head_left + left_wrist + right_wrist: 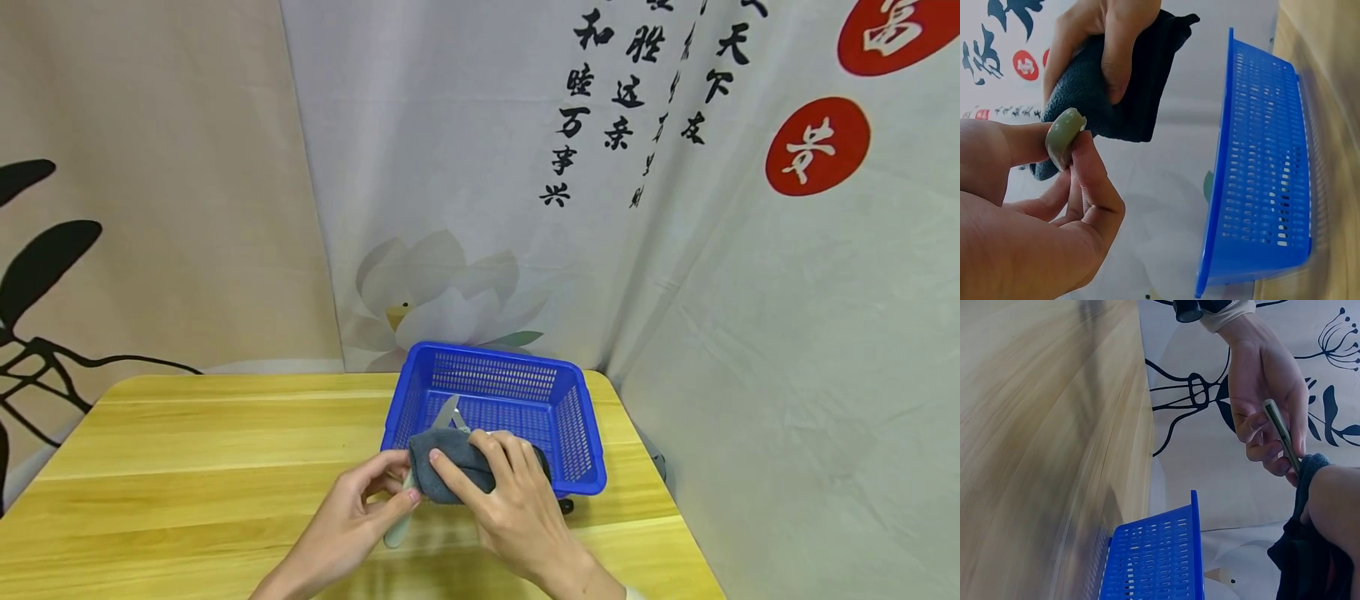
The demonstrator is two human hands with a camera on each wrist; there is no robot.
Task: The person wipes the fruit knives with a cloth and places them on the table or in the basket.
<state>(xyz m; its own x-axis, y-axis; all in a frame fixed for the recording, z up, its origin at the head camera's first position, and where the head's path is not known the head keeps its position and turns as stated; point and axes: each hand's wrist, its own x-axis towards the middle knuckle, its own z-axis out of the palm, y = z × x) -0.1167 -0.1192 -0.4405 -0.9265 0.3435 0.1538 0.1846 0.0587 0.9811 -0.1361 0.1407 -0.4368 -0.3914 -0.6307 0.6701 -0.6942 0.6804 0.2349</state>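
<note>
My left hand (352,508) pinches the pale green handle (399,530) of a knife between thumb and fingers. The handle shows end-on in the left wrist view and as a slim bar (1280,431) in the right wrist view. My right hand (517,504) holds a folded dark grey cloth (442,475) over the middle of the knife. Beyond the cloth the pointed silver blade (446,412) sticks out, slanting away from me. Cloth and right hand hide the rest of the blade. Both hands are above the table, at the near side of a blue basket (592,450).
The blue plastic basket, with slotted walls, stands at the back right of the wooden table (225,467). A thin silver piece (460,417) shows beside the blade. Something small and black (566,506) lies at the basket's near edge. Printed curtains (450,167) hang behind and at the right.
</note>
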